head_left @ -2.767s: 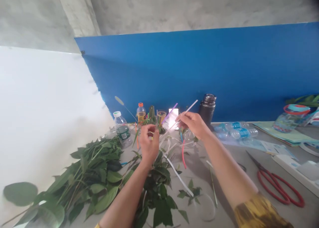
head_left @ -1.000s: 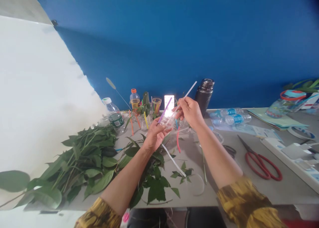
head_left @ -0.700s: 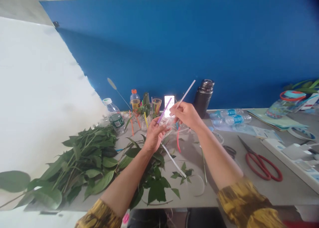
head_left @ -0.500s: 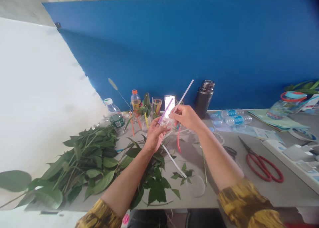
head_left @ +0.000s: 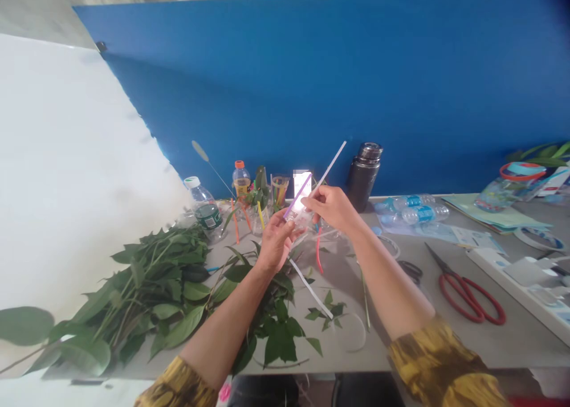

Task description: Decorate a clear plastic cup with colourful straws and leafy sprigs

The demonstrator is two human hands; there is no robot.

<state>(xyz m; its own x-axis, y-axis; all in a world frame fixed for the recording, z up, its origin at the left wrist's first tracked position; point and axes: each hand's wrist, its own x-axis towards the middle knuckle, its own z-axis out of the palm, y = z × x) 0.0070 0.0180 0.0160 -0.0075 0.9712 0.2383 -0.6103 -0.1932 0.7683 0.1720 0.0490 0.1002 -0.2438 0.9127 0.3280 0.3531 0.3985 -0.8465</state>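
Note:
My left hand (head_left: 275,241) is closed on a clear plastic piece (head_left: 301,218), mostly hidden by the fingers; its exact shape cannot be made out. A purple strip (head_left: 297,197) slants up from the same hand. Fingers of my right hand (head_left: 327,205) pinch a thin white strip (head_left: 332,165), which points up and to the right. Both hands are close together above the table, in front of a bright phone screen (head_left: 302,184). Below them hangs another length of white strip (head_left: 312,291); whether it joins the pinched one is hidden. A red strip (head_left: 319,251) is just beneath my right hand.
Leafy branches (head_left: 151,276) cover the table's left side. Bottles (head_left: 208,214) and a dark thermos (head_left: 364,172) stand along the blue panel. To the right lie red-handled scissors (head_left: 467,291), clear bottles (head_left: 418,211) and a white power strip (head_left: 519,282).
The hands and the strips they hold keep nearly the same place. The whole view has shifted very slightly.

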